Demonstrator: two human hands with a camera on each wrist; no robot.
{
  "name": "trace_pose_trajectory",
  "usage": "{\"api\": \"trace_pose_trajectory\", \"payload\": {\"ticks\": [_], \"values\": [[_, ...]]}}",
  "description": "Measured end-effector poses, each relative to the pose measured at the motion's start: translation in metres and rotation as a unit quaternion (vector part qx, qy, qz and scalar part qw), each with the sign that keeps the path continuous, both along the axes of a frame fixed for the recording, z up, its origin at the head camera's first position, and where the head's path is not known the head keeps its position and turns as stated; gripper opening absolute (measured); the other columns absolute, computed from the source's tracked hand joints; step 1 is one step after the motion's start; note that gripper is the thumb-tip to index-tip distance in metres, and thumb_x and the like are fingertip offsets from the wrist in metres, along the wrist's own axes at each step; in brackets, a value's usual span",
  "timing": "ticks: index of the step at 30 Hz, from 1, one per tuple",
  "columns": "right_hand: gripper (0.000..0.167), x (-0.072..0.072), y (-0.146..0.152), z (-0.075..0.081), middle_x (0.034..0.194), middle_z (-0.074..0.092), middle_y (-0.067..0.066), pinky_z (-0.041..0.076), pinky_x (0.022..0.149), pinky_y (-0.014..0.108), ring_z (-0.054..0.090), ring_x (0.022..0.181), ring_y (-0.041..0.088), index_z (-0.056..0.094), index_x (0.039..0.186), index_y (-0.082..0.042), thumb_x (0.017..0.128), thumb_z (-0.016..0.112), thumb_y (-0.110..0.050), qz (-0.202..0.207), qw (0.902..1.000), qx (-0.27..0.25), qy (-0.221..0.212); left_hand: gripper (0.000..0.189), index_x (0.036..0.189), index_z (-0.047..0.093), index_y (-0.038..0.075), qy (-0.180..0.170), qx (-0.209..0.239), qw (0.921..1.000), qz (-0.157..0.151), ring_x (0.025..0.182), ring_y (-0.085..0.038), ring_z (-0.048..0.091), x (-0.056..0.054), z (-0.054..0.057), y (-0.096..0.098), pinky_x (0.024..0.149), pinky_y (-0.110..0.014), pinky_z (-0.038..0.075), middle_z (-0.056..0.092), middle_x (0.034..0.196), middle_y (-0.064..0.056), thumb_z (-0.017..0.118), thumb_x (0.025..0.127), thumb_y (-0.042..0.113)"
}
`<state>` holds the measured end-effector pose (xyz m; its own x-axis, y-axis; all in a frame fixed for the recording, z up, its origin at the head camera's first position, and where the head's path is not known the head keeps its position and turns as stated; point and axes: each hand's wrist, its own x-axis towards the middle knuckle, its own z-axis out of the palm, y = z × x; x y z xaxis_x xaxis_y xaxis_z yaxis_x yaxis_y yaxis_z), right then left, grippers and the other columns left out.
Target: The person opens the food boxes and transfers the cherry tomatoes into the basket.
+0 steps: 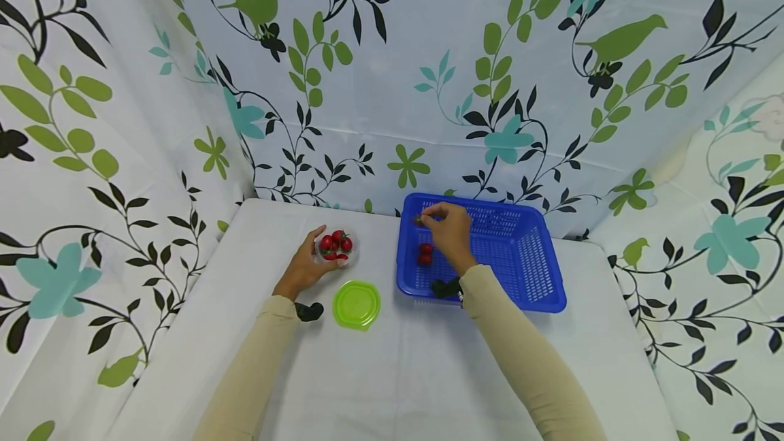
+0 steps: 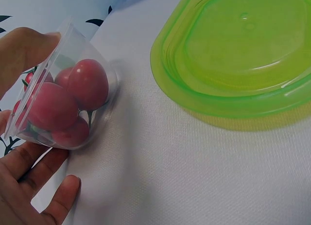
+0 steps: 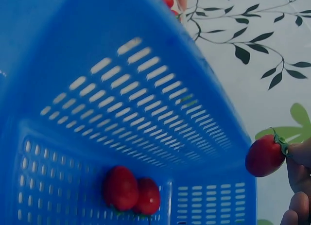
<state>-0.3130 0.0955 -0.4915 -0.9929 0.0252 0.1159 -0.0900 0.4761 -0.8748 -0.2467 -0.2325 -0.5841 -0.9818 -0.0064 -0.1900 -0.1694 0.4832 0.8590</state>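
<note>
My left hand (image 1: 304, 266) holds a small clear plastic container (image 1: 354, 248) at the table's left. Several red tomatoes (image 2: 51, 106) with green stems sit inside it. In the left wrist view the thumb lies at the container's rim and other fingers support it from beneath. Over the left part of a blue slotted basket (image 1: 540, 267), my right hand (image 1: 452, 233) pinches one tomato (image 3: 265, 156) by its green stem. Two more tomatoes (image 3: 120, 187) lie against each other on the basket floor. The right fingers are partly cut off in the right wrist view.
A green plastic lid (image 1: 356, 305) lies on the white table (image 1: 392, 373) between the container and the basket. A patterned curtain (image 1: 422, 87) with leaves and birds hangs behind the table and along both sides.
</note>
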Motion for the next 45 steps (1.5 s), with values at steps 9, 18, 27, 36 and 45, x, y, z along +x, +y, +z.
{"api": "trace_pose_trajectory", "payload": {"ticks": [9, 18, 27, 36, 45], "values": [[0.005, -0.003, 0.011, -0.007, 0.105, 0.080, 0.011, 0.059, 0.093, 0.045, 0.074, 0.100, 0.028, 0.081, 0.100, -0.008, 0.097, 0.078, -0.011, 0.003, 0.9998, 0.014, -0.011, 0.104, 0.171, 0.019, 0.025, 0.003, 0.001, 1.0000, -0.004, 0.162, -0.046, 0.022, -0.001, -0.002, -0.002, 0.131, -0.064, 0.024, 0.020, 0.177, -0.018, 0.085, 0.092, 0.034], [0.010, -0.011, 0.021, -0.016, 0.107, 0.080, 0.013, 0.058, 0.100, 0.047, 0.072, 0.106, 0.029, 0.081, 0.104, -0.005, 0.096, 0.079, -0.011, -0.002, 0.9984, 0.019, -0.052, 0.105, 0.171, 0.019, 0.025, 0.006, -0.001, 1.0000, -0.003, 0.161, -0.047, 0.024, 0.000, 0.000, -0.001, 0.129, -0.066, 0.026, 0.021, 0.177, -0.018, 0.086, 0.091, 0.036], [0.011, -0.020, 0.031, -0.029, 0.110, 0.080, 0.014, 0.058, 0.100, 0.049, 0.073, 0.108, 0.031, 0.082, 0.105, -0.003, 0.096, 0.079, -0.009, -0.001, 0.9953, 0.009, -0.096, 0.105, 0.170, 0.019, 0.030, 0.001, 0.006, 1.0000, -0.004, 0.163, -0.045, 0.022, 0.000, -0.001, -0.004, 0.131, -0.063, 0.024, 0.020, 0.178, -0.017, 0.086, 0.090, 0.041], [0.012, -0.024, 0.041, -0.034, 0.112, 0.080, 0.017, 0.057, 0.100, 0.049, 0.071, 0.110, 0.033, 0.082, 0.105, -0.002, 0.096, 0.077, -0.009, 0.012, 0.9906, 0.026, -0.134, 0.106, 0.170, 0.020, 0.023, 0.008, 0.008, 0.9999, -0.006, 0.162, -0.046, 0.023, 0.000, 0.000, -0.002, 0.130, -0.064, 0.026, 0.020, 0.177, -0.017, 0.087, 0.089, 0.039], [0.012, -0.025, 0.048, -0.043, 0.118, 0.077, 0.019, 0.052, 0.111, 0.054, 0.068, 0.116, 0.035, 0.081, 0.106, 0.000, 0.096, 0.077, -0.007, 0.029, 0.9863, 0.019, -0.161, 0.107, 0.170, 0.020, 0.028, 0.004, 0.006, 1.0000, -0.005, 0.162, -0.045, 0.025, 0.000, -0.002, -0.003, 0.130, -0.065, 0.027, 0.021, 0.177, -0.017, 0.087, 0.089, 0.041]]}}
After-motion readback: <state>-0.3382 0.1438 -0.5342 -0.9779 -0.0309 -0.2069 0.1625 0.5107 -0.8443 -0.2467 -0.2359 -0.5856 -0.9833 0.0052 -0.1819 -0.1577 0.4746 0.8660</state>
